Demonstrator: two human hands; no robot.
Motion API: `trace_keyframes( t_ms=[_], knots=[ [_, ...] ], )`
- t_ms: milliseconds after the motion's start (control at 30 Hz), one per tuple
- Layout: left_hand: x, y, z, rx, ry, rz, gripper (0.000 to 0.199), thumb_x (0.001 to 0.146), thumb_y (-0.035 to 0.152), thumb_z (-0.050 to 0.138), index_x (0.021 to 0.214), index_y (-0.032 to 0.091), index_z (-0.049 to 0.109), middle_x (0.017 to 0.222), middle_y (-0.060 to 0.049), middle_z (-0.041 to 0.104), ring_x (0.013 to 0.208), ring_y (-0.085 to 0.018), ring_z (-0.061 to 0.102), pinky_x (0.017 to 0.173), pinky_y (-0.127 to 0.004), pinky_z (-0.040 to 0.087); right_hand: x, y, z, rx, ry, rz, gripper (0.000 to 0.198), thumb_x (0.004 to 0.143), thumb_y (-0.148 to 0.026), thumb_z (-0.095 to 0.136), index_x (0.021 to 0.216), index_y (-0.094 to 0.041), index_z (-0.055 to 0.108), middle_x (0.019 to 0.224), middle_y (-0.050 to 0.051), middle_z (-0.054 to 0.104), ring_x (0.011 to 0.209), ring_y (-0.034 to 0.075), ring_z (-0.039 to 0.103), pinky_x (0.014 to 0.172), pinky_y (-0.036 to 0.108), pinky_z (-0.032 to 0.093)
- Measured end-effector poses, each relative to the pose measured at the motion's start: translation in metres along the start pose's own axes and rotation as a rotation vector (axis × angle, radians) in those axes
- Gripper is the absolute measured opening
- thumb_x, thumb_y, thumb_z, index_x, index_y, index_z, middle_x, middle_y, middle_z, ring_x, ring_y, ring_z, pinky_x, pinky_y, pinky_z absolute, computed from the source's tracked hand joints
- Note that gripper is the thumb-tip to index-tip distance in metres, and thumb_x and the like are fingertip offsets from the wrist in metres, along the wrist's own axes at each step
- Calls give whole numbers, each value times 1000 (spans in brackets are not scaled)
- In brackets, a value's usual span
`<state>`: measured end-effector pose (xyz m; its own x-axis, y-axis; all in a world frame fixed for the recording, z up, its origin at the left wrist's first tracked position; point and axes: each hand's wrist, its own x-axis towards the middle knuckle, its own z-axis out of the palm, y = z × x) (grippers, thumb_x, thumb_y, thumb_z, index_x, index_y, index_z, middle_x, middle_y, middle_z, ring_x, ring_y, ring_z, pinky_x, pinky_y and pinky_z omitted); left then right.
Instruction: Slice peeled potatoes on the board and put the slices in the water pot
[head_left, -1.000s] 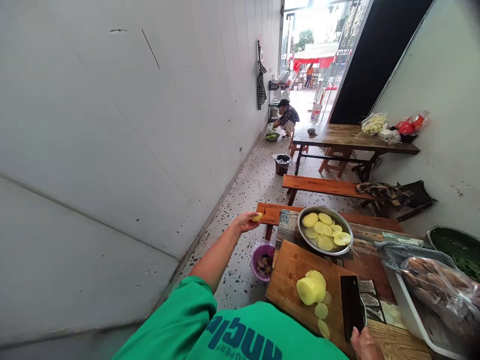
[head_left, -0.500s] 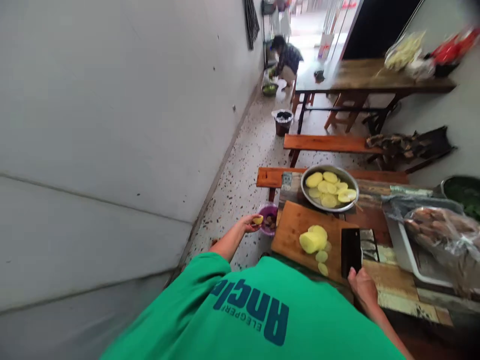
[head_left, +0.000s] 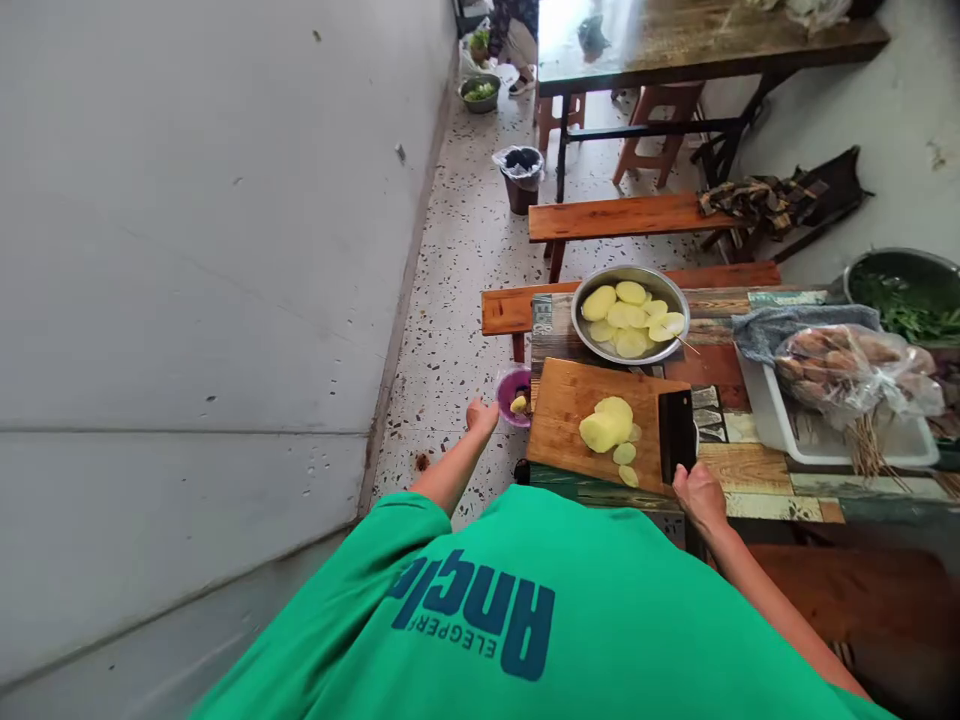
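Note:
My left hand (head_left: 482,415) is beside a purple bin (head_left: 504,414), its fingers loosely apart and holding nothing I can see. In the bin lies a yellow potato piece (head_left: 518,404) among dark scraps. My right hand (head_left: 700,494) is closed around the handle of a black-bladed cleaver (head_left: 676,432), whose blade rests flat at the right end of the wooden cutting board (head_left: 559,415). On the board's middle sits a leaning stack of peeled potato slices (head_left: 606,424), with a few loose slices (head_left: 625,454) to its right and nearer me.
Behind the board stands a metal bowl (head_left: 581,327) of potato slices in water. To the right are a white tray (head_left: 784,432), a clear bag of brown food (head_left: 847,365), skewers (head_left: 870,445) and a pot of greens (head_left: 915,305). A bench (head_left: 607,217) and a lined bucket (head_left: 521,190) stand farther back.
My left hand has let go of the potato piece, which now lies in the purple bin. My right hand stays on the cleaver. The view has tilted downward.

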<state>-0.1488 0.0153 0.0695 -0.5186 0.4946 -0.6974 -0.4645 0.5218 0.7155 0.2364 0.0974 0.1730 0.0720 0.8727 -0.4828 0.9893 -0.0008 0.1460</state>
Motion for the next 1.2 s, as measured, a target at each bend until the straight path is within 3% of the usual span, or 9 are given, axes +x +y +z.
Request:
trace_keyframes(
  t_ms=[100,200,333,433,567,867,1033,1133,1200],
  knots=[
    [-18,-7,21,150,29,129,25,78,13,71,98,21,60,98,-5,63,113,-20,54,92,-24,42,1,1,1,18,-1,7,39,99,-29,36,112,0,59,98,25,69,95,31,68,73,33,46],
    [-36,-18,52,324,-165,308,26,75,16,76,97,23,63,100,-6,63,106,-21,58,97,-29,43,2,3,2,34,-2,4,38,99,-29,37,112,0,58,97,25,69,94,31,68,73,33,46],
    [-57,-36,96,449,-430,373,40,72,18,78,108,22,61,112,-11,61,113,-26,54,108,-39,36,3,5,3,47,1,-4,37,99,-29,37,114,-1,57,98,25,69,94,30,68,76,33,47],
    [-76,-46,126,419,-509,382,68,61,15,85,122,23,55,136,-14,49,135,-32,36,119,-43,20,4,7,4,55,-10,-3,37,99,-29,37,115,-2,56,98,25,68,94,30,68,77,34,47],
    [-95,-51,152,324,-450,312,90,47,5,89,126,23,50,156,-12,23,148,-35,5,122,-42,3,6,8,2,65,-33,-2,38,99,-30,37,113,-1,57,98,25,69,94,31,68,76,34,47],
    [-80,-59,145,660,-300,636,69,54,18,88,114,15,53,121,-17,55,123,-36,48,110,-48,34,9,13,2,86,-35,-7,36,98,-30,39,113,-2,56,97,25,69,94,31,68,78,35,48],
    [-67,-59,136,801,-257,596,52,70,22,76,116,18,52,97,-7,61,99,-25,60,92,-41,48,10,13,4,95,-28,1,36,98,-31,40,114,-3,56,96,25,69,94,31,69,77,35,48],
    [-68,-56,132,925,-283,704,43,74,24,74,111,18,55,107,-11,61,107,-27,57,95,-41,46,9,12,4,93,-24,5,36,97,-31,41,114,-4,57,96,24,69,93,30,69,77,35,49],
    [-74,-55,132,1017,-332,808,54,71,32,78,117,17,54,121,-16,57,116,-31,53,100,-43,42,9,11,4,90,-25,6,36,97,-31,41,114,-4,57,96,24,69,93,30,69,77,35,49]
  ],
)
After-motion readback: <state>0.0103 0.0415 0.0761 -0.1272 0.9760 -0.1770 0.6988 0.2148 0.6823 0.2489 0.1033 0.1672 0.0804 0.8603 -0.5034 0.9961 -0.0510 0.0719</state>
